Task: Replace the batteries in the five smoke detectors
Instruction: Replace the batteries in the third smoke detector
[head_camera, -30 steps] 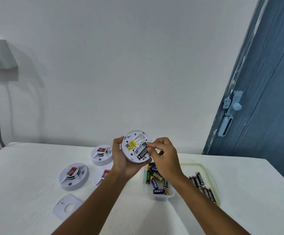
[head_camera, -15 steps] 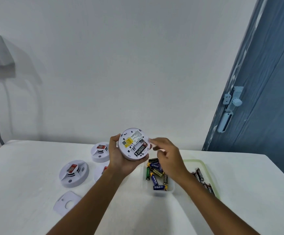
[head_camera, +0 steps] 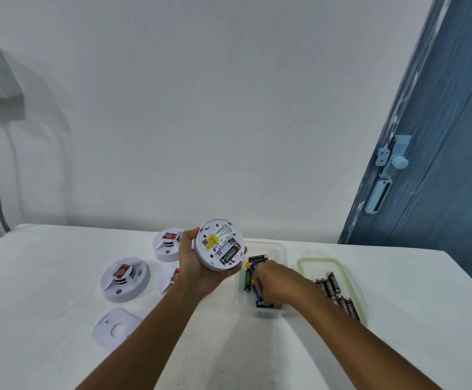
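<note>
- Two hands in view: my left hand holds a white smoke detector raised above the tabletop, back side facing me; the grip is thumb on the 9 o'clock edge, fingers cupped under the 6 o'clock edge.
- One black battery sits in the detector's open compartment, toward 5 o'clock on the back; a yellow label lies at its centre.
- My right hand is down inside a clear plastic tub at 3 o'clock from the held detector, fingers curled among loose batteries of blue, green and black; I cannot tell whether the grip has closed on one.
- A green-rimmed lid lies at 3 o'clock from the tub, just beside it, carrying a row of dark batteries.
- Three further detectors rest face up on the tabletop at 9 o'clock from my left hand: one at the far edge, one nearer me, and one partly hidden behind my left wrist.
- A white mounting plate lies flat at 7 o'clock from the held detector, apart from the others.
- A blue door stands at 2 o'clock.
</note>
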Demonstrator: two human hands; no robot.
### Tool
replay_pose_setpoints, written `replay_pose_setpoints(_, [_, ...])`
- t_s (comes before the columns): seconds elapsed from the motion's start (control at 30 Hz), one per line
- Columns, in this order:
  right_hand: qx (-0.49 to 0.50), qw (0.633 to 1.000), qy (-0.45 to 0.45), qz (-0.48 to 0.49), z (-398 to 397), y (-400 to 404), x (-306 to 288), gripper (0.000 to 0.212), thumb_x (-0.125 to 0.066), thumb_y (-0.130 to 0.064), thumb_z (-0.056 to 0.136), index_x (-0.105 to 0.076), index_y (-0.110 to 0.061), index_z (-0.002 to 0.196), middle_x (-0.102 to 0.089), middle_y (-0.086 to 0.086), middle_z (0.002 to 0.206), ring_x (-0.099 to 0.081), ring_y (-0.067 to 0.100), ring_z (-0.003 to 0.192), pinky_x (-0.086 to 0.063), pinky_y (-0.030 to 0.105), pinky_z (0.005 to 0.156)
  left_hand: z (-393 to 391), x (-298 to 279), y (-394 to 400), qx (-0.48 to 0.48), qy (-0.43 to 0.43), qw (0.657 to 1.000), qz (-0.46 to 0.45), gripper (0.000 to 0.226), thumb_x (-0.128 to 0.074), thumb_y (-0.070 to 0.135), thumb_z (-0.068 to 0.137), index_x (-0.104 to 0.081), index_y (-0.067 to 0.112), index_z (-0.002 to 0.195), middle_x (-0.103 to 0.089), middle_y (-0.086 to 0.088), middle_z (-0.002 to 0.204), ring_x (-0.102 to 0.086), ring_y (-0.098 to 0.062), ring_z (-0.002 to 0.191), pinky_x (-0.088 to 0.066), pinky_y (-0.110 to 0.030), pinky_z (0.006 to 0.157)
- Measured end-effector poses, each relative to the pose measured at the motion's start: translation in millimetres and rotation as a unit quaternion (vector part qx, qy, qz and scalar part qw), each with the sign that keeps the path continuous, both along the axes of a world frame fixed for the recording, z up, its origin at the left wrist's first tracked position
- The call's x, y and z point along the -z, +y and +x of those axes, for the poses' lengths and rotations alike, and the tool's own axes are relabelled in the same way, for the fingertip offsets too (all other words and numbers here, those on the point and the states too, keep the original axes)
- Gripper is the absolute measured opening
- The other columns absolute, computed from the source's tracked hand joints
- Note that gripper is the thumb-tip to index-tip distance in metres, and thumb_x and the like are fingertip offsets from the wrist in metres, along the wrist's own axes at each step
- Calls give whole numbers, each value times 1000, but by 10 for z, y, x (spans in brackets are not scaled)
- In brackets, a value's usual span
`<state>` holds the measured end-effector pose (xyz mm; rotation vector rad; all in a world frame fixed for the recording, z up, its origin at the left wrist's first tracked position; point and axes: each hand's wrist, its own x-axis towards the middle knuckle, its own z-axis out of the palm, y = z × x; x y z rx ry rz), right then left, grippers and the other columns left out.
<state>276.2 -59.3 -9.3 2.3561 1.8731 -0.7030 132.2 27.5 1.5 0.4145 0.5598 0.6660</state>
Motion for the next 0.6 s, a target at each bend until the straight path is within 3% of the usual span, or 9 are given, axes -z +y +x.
replay_pose_setpoints(0.1, [-13,999,-24,-20,-24,12,-11,19,-51,9,77,-60,-1,91,-54,12,87,-47,23,62,-32,24,48,-29,-2,12,-6,2,1000,2,53,-39,49,87,-66,10,111,-70,-21,103,-55,-45,107,-42,-45,85])
replay_pose_setpoints(0.23, [-31,998,-45,-25,-54,23,34,26,-50,6,81,-63,1,102,-56,11,90,-51,27,77,-33,26,58,-50,6,18,-10,7,1000,-2,54,-39,49,87,-64,11,116,-71,-20,103,-55,-45,107,-45,-44,83])
replay_pose_setpoints(0.4, [-34,999,-22,-32,-20,21,8,32,-49,10,78,-62,0,105,-63,16,104,-50,25,78,-29,23,48,-40,19,5,-7,4,1000,-10,55,-41,51,86,-63,11,117,-70,-21,105,-56,-45,105,-45,-45,83])
replay_pose_setpoints(0.6, [-44,998,-16,-33,2,24,15,33,-51,10,78,-62,-4,105,-63,16,110,-51,25,79,-29,23,52,-16,-2,-6,-5,-9,1000,-21,54,-43,50,85,-64,10,114,-70,-22,103,-54,-45,107,-46,-45,81])
